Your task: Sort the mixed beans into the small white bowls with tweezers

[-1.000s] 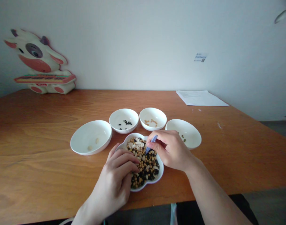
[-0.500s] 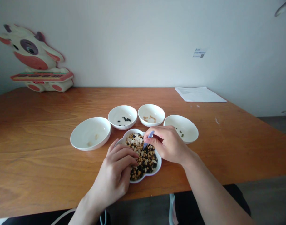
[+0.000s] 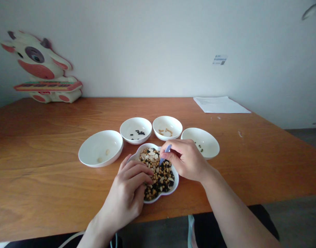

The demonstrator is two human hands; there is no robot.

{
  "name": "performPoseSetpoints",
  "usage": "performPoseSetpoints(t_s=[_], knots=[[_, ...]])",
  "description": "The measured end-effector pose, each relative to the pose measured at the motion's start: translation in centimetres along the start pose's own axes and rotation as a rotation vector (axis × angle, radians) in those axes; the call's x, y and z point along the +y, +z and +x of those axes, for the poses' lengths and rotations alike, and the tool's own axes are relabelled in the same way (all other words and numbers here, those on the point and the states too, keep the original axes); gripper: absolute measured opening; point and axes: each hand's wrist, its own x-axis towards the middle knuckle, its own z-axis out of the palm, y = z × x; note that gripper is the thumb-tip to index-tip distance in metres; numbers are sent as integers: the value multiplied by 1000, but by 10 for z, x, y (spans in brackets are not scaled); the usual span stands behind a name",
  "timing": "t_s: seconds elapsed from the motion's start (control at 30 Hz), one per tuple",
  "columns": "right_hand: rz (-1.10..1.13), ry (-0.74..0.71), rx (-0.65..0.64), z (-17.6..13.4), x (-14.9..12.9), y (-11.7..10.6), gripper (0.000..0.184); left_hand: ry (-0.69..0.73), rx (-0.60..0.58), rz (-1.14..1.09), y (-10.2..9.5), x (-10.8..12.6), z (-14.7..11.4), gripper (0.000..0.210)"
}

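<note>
The right hand [image 3: 187, 160] pinches a lavender tool [image 3: 167, 149], its long axis slanting down and leftward into the beans [image 3: 163, 179]; the left hand [image 3: 130, 191] curves over the dish's left side, its grip impossible to tell. The dish [image 3: 177, 179] lies between the hands, four bowls [image 3: 89, 151] arcing beyond, the rightmost nearest the right hand.

Legible text: none | Wall [image 3: 137, 51]: sticker [image 3: 219, 60], blue lettering, dark square code, too small to read | Toy [image 3: 36, 70]: red plate [image 3: 44, 92], pale lettering, unreadable | Paper [image 3: 224, 105], on tabletop [image 3: 256, 155]: faint lines, unreadable
</note>
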Motion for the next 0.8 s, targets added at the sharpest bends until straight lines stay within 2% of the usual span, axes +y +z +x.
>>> performPoseSetpoints(t_s=[0.47, 0.8], knots=[[-10, 25, -38, 0, 1, 0, 13, -4, 19, -14, 1, 0, 1, 30], [7, 3, -8, -1, -2, -1, 11, 7, 20, 1, 0, 0, 2, 30]])
